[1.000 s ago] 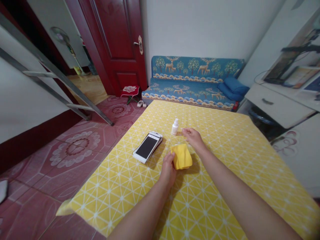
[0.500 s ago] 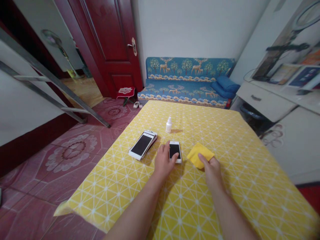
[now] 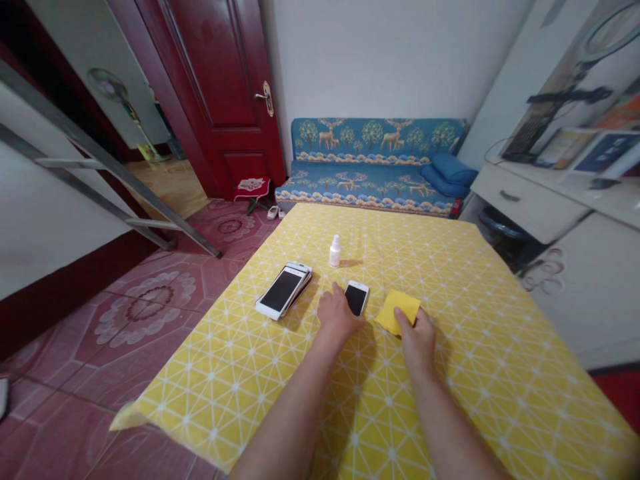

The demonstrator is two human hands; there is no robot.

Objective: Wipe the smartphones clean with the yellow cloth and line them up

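Phone (image 3: 357,297) newly askew, corner hidden by half-curled left hand (image 3: 337,312), grip unclear, right hand (image 3: 418,335) pinching cloth (image 3: 402,301)

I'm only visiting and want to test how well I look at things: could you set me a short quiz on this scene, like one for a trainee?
1. True or false: the white bottle stands upright on the patterned tablecloth.
2. Fill in the blank: the phone lying by itself is nearest to the person's ____ hand.
3. Choose one. The right hand is holding:
a) the bottle
b) the phone
c) a yellow cloth

Key:
1. True.
2. Left; the left hand is right beside it.
3. c
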